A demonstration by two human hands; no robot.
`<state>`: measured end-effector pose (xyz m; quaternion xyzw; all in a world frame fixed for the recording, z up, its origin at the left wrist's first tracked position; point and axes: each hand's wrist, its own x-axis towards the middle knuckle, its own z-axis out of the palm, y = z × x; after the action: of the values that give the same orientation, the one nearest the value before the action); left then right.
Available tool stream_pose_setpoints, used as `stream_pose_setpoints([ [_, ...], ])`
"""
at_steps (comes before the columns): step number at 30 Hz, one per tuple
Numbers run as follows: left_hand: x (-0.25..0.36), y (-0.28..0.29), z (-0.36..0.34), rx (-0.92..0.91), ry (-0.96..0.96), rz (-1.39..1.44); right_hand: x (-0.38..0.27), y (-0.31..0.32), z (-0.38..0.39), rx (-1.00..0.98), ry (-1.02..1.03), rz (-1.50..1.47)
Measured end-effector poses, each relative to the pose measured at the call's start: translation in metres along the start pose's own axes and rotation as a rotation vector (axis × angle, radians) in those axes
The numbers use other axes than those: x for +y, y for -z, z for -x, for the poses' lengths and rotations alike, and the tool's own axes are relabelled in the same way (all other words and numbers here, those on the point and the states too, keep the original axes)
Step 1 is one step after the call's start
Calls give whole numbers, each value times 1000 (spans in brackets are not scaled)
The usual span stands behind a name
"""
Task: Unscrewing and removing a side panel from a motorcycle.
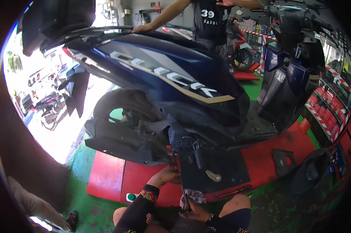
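Note:
My left hand (pixel 165 174) is closed round a long, thin dark rod (pixel 183 188) below the rear underside of a dark blue scooter (pixel 169 58) with silver and gold side graphics. Lower down, my right hand (pixel 195 211) grips the same rod near its lower end, beside a crumpled grey rag (pixel 197 197). The scooter stands on a red lift platform (pixel 105 173) with a black mat (pixel 229 173). Its rear wheel (pixel 105 103) is partly hidden by dark lower parts. A small green-and-white container (pixel 131 197) is at the platform's edge by my left forearm.
Another person (pixel 206 23) stands behind the scooter, a hand on its top. Someone's trousered leg (pixel 35 198) is at lower left. Loose dark plastic panels (pixel 307 171) lie at right, near shelves (pixel 327 105) behind striped tape. Parked motorbikes (pixel 47 105) show in the bright opening at left.

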<state>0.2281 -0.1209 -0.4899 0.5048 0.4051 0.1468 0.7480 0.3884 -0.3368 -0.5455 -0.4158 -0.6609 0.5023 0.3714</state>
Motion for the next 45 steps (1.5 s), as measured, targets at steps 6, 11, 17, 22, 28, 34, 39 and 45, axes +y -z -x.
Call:
stream_pose_setpoints([
  [6, -11, 11, -16, 17, -32, -29, -21, -7, -7, 193, 40, -83],
  [11, -13, 12, -23, 82, -127, 45, -39, -7, -15, 184, -93, -122],
  [17, -10, 8, -27, 190, -210, 13, -16, -4, -31, 184, -189, 552],
  [22, 1, 0, 2, 66, -25, 200, 7, -20, -33, 198, -140, 128],
  [28, 10, -5, 26, -142, 199, 101, 5, -6, -27, 125, -159, -555],
  [34, -7, -6, 29, -154, 165, 56, 1, -25, -3, -203, -203, -1639],
  [39, -16, -3, 25, -43, 141, -12, -22, -24, 1, 173, 28, -1154],
  [45, -22, -4, 16, 28, 141, -138, -42, -1, -9, 562, 56, -389],
])
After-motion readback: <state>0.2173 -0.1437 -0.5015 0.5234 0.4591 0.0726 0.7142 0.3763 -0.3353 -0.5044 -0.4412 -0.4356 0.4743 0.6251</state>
